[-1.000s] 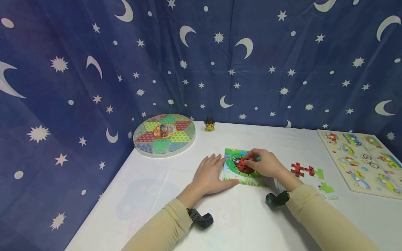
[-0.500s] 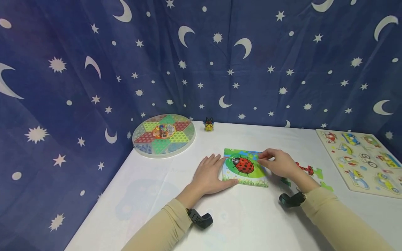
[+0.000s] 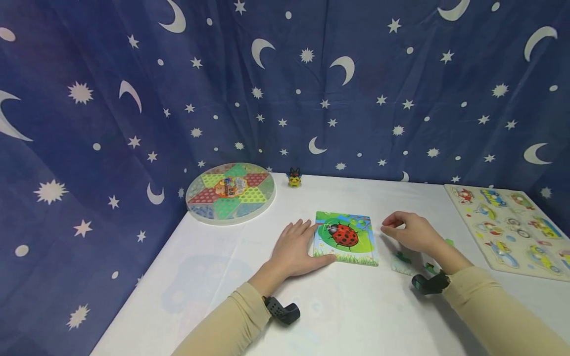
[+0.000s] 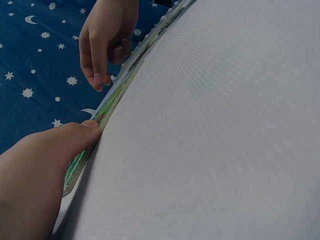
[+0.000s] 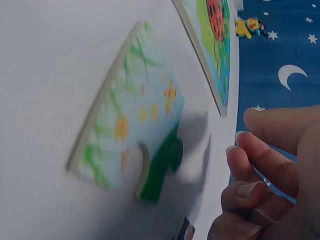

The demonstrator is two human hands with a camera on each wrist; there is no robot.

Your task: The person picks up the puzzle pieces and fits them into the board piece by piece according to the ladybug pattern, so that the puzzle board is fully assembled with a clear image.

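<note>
A square ladybug jigsaw puzzle (image 3: 345,236) lies on the white table, its picture facing up. My left hand (image 3: 291,252) rests at its left side with fingers spread, and the thumb lies on the front left edge. In the left wrist view that thumb (image 4: 75,137) touches the board's rim. My right hand (image 3: 411,232) hovers to the right of the puzzle, fingers loosely bent, with nothing between thumb and fingertips. Below it lie loose jigsaw pieces, partly hidden by the hand and wrist. One pale piece with grass and flowers (image 5: 135,110) shows large in the right wrist view.
A round Chinese checkers box (image 3: 231,194) is at the back left, with a small yellow figurine (image 3: 294,178) beside it. To the right lies a wooden peg puzzle board (image 3: 509,230). A blue curtain with moons and stars (image 3: 285,89) stands behind the table.
My right hand has moved right, from over the ladybug picture to beside the loose pieces, uncovering the puzzle. The left hand has stayed at the board's left side.
</note>
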